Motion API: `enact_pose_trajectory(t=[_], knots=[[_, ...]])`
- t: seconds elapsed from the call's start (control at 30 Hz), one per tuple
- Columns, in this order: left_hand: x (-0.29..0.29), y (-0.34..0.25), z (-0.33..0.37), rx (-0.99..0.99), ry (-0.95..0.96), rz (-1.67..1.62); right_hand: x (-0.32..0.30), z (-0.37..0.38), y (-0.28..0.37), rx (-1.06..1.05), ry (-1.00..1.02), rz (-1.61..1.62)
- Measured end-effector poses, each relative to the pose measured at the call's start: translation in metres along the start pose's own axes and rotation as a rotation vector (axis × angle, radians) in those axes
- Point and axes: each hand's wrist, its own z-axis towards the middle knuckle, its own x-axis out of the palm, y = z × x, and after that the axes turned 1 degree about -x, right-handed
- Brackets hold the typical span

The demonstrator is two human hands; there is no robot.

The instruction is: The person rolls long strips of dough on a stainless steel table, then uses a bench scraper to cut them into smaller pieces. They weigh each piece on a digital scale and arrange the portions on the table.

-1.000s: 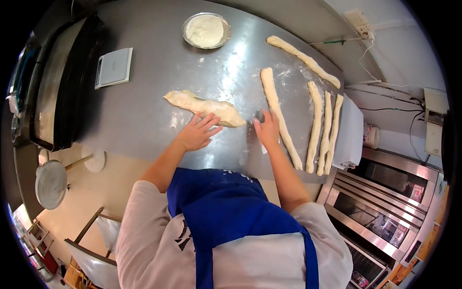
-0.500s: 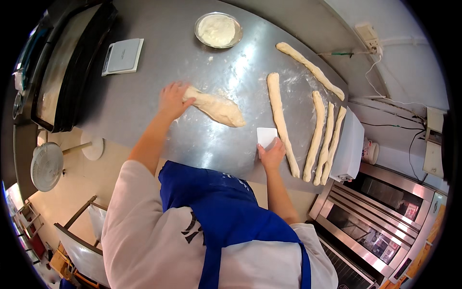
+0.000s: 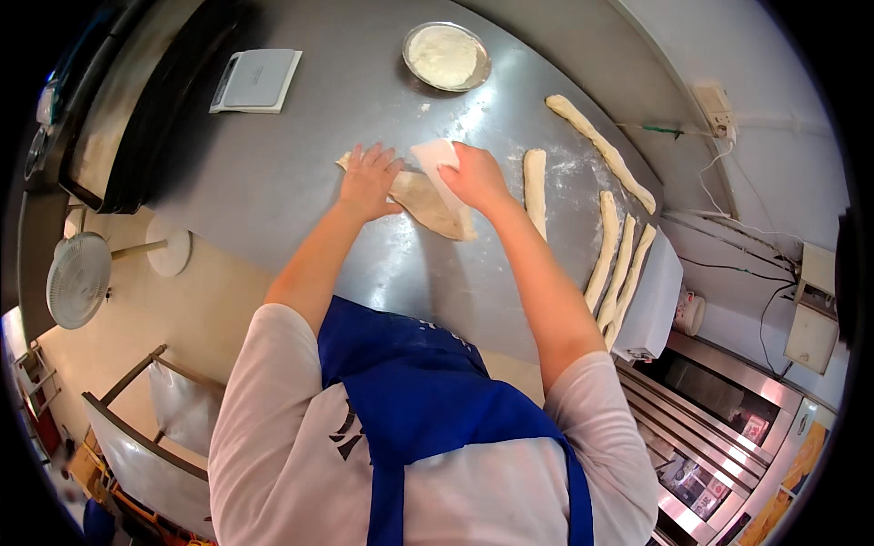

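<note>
Five dough ropes (image 3: 535, 189) lie right — one lump (image 3: 428, 207) unrolled, left hand (image 3: 369, 184) spread on it, right hand (image 3: 475, 176) gripping a white scraper (image 3: 431, 156).

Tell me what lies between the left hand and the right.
In the head view: the dough piece, partly under the left hand, and the white scraper, held by the right hand.

The tabletop (image 3: 273, 182) is faced with smooth, glossy metal. Shiny metal is seen in the bowl (image 3: 484, 72), smooth plastic in the scraper (image 3: 431, 160), and matt cloth in the apron (image 3: 428, 409). The dough (image 3: 423, 204) is seen as matt.
</note>
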Motion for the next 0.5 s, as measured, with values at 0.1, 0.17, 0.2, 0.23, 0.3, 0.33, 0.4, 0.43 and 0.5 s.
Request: enact_pose_trajectory(t=[0.1,0.17,0.2,0.23,0.3,0.33,0.4,0.43,0.5], knots=[[-0.008,0.011,0.005,-0.010,0.036,-0.008,0.020,0.029,0.012,-0.020,0.140,-0.140],[-0.005,0.018,0.010,0.032,0.026,-0.048,0.029,0.035,0.017,-0.027,0.191,-0.202],[-0.001,0.022,0.011,0.068,-0.018,-0.077,0.036,0.036,0.018,-0.056,0.203,-0.214],[0.003,0.026,0.011,0.105,-0.063,-0.105,0.042,0.035,0.018,-0.083,0.213,-0.226],[-0.002,0.022,0.014,0.042,0.090,-0.080,0.055,0.029,0.011,-0.132,0.220,-0.241],[-0.009,0.022,0.016,0.013,0.165,-0.059,0.061,0.029,0.008,-0.162,0.211,-0.244],[-0.007,0.021,0.009,-0.081,0.207,-0.126,0.073,0.025,0.006,-0.206,0.197,-0.269],[-0.006,0.021,0.005,-0.129,0.226,-0.159,0.080,0.022,0.007,-0.221,0.192,-0.291],[-0.004,0.021,-0.003,-0.140,0.230,-0.126,0.089,0.019,0.009,-0.258,0.178,-0.309]])
